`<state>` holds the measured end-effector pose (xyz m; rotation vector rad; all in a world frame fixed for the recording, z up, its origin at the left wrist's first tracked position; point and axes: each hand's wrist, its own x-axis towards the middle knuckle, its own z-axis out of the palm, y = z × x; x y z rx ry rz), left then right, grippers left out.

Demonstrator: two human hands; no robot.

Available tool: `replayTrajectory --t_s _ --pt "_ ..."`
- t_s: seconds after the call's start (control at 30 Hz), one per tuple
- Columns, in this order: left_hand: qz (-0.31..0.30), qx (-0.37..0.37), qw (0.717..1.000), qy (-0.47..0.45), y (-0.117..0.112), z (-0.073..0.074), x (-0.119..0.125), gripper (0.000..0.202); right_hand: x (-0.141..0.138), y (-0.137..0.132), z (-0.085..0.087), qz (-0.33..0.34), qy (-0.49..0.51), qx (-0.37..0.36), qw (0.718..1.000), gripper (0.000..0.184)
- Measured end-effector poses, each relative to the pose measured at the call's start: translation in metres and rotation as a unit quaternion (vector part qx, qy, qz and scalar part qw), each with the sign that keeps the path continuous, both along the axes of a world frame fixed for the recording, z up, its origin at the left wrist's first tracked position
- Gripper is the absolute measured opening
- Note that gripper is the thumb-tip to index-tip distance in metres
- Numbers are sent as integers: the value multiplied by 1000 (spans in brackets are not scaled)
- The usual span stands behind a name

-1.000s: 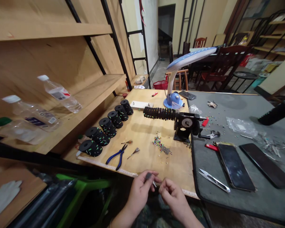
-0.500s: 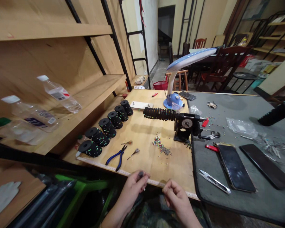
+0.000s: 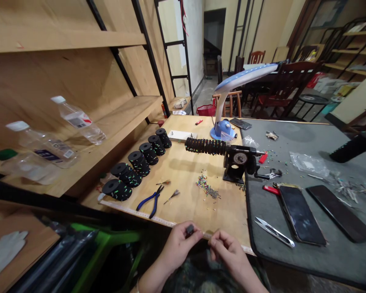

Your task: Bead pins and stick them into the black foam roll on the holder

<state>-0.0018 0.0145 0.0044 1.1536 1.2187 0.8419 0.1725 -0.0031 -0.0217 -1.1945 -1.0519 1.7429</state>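
My left hand (image 3: pixel 178 247) is closed around a small dark grey piece (image 3: pixel 189 229) that shows between thumb and forefinger; its kind is unclear. Close to its right, my right hand (image 3: pixel 227 251) has thumb and forefinger pressed together, and anything in them is too small to see. Both hands hover at the table's front edge. Beyond them lies a pile of coloured beads and small metal pieces (image 3: pixel 208 186). Blue-handled pliers (image 3: pixel 152 200) rest at the left, beside two small feathery pieces (image 3: pixel 172 196). Farther back, a hand-cranked winder (image 3: pixel 239 160) carries a black cord-wrapped roll (image 3: pixel 205 146).
Several black spools (image 3: pixel 117 189) line the table's left side, beside a shelf (image 3: pixel 134 106) with plastic bottles. A blue lamp (image 3: pixel 223 129) stands at the back. On the grey mat (image 3: pixel 262 205) lie thread snips (image 3: pixel 274 232), two phones (image 3: pixel 303 213) and a plastic bag (image 3: pixel 309 162).
My left hand has moved right and slightly nearer my right hand, and more of the dark grey piece shows. My right hand has hardly moved. The view has shifted slightly.
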Motion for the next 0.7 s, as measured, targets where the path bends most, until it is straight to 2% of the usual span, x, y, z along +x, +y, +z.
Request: replayTrajectory --t_s 0.17,0.33,0.47,0.7 --pt "-13 26 999 29 2 9 1 29 6 11 16 11 -63 31 997 46" --pt "59 -5 998 -8 3 15 1 30 1 11 15 -25 -54 20 998 49" --pt "93 -30 995 -38 -2 12 0 29 -1 8 13 -41 -54 17 998 50" --pt "53 -96 992 -70 2 4 12 34 -3 3 7 -17 -69 54 996 44"
